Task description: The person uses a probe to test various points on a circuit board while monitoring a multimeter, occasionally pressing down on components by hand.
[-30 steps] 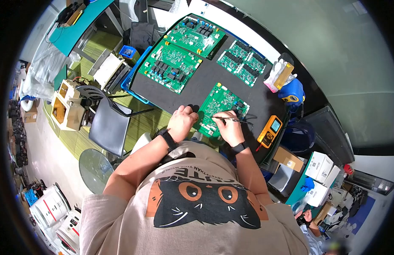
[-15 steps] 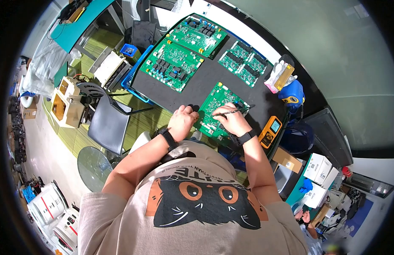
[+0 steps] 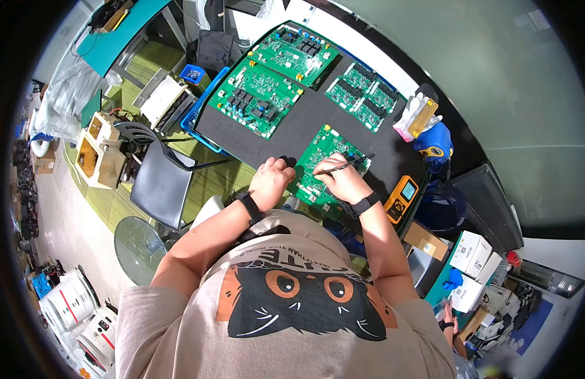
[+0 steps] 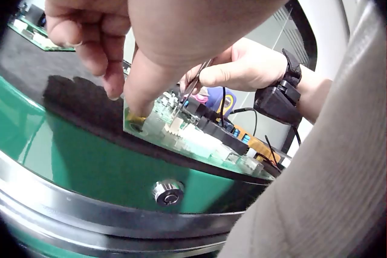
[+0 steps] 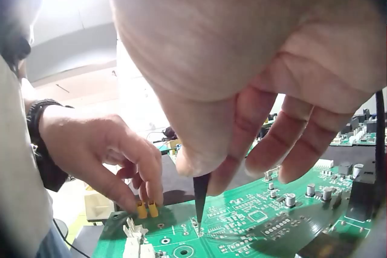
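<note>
A green circuit board lies on the dark mat near the table's front edge. My left hand is at its left corner, where thumb and a finger close on two yellow connectors fixed to the board. The other left fingers hang bent over the mat in the left wrist view. My right hand pinches dark tweezers between thumb and fingers, over the board. Their pointed tip comes down right at small parts on the board's surface, beside a round hole. Their rear end sticks out to the right.
Two large boards lie at the back left and a panel of smaller boards at the back right. An orange handheld meter, a blue device and gloves are on the right. A chair stands left.
My right hand has shifted slightly forward and turned, so the rear end of the tweezers now points up to the right. My left hand has stayed at the board's corner.
</note>
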The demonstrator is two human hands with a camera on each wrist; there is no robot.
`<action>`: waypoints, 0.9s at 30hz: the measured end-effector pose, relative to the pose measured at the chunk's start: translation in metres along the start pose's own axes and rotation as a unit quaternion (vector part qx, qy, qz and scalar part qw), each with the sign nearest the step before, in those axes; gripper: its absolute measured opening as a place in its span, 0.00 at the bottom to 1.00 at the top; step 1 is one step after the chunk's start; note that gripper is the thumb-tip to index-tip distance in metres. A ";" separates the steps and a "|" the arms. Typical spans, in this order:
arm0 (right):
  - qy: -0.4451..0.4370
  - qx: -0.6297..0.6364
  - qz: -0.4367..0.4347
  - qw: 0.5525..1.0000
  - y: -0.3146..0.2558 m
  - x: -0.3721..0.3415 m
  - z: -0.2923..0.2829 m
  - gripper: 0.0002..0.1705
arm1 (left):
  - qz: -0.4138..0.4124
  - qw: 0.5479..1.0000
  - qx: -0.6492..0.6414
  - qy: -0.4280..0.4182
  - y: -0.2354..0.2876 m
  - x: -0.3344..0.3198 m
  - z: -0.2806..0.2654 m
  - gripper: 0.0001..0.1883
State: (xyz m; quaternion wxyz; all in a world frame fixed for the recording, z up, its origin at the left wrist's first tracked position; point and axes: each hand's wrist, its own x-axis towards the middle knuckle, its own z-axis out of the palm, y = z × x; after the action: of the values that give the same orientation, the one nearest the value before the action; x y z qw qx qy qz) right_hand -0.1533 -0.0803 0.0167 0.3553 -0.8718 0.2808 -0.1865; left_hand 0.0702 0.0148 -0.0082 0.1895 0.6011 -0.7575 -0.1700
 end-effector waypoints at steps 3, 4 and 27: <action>0.000 0.000 -0.003 1.000 0.000 0.000 0.000 0.04 | 0.004 1.000 -0.003 0.002 0.000 0.002 0.001 0.08; 0.000 0.000 -0.003 1.000 0.000 0.001 -0.001 0.04 | 0.006 1.000 -0.005 0.001 0.000 0.002 0.000 0.08; 0.106 -0.003 0.135 0.985 -0.024 -0.053 -0.004 0.06 | 0.011 0.999 -0.028 -0.032 0.004 -0.001 -0.003 0.10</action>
State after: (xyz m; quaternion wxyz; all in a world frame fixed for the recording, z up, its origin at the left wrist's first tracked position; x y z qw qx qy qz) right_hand -0.1878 -0.0358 0.0302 0.3425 -0.8023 0.4327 -0.2275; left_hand 0.0685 0.0162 -0.0042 0.1843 0.5815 -0.7646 -0.2083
